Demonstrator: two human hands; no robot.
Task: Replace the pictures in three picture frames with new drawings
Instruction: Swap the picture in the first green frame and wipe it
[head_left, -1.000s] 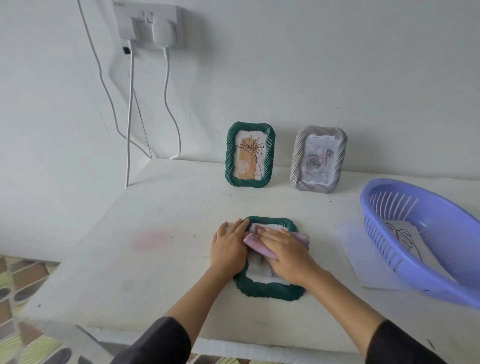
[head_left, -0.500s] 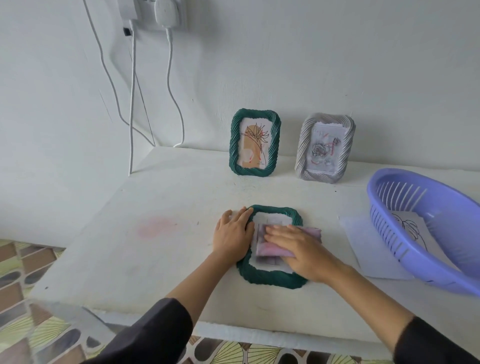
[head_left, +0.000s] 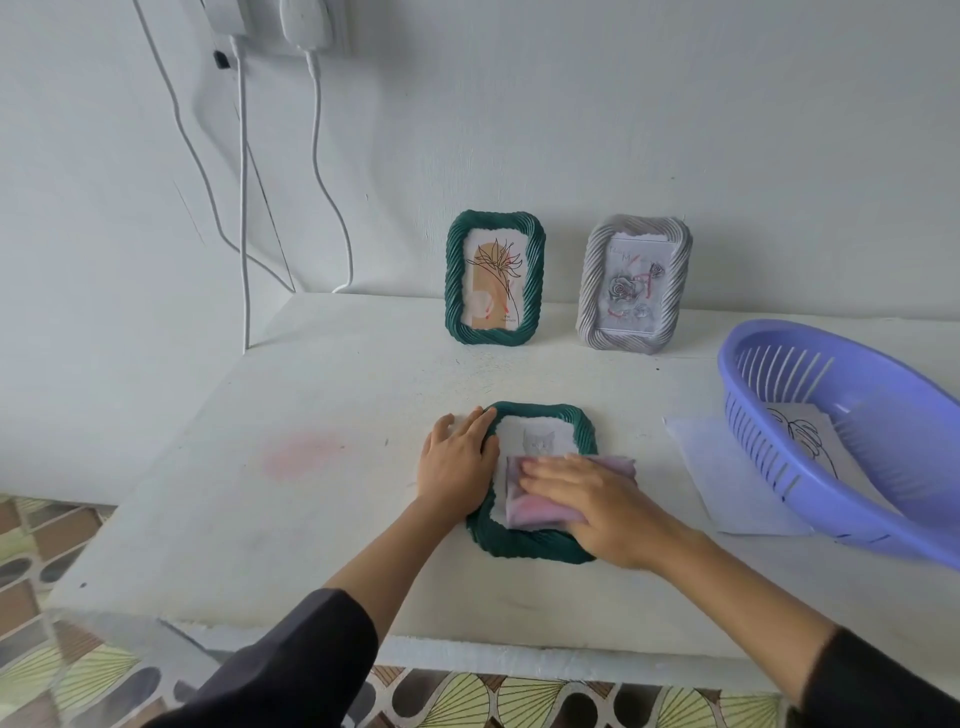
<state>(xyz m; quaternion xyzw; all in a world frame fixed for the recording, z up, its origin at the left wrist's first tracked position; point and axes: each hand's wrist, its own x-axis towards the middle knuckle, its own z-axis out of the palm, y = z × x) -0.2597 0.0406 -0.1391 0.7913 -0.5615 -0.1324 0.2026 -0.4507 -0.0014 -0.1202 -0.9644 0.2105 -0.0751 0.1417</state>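
- White matte table (head_left: 311, 519); the ribbed green frame (head_left: 524, 545) lies flat on it straight ahead, long axis pointing away from me
- Lilac slotted plastic basket (head_left: 769, 447) to my right, a line drawing (head_left: 802, 434) inside
- Soft pink cloth (head_left: 540, 512) on the frame's near half, pressed under my flat right hand (head_left: 602, 501); my left hand (head_left: 457, 462), fingers straight, braces its left edge

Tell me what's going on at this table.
A person is working on a green frame lying flat on the white table. The left hand rests on its left edge, while the right hand presses a pink cloth onto the front, apparently wiping it. A second green frame and a grey frame stand against the wall.
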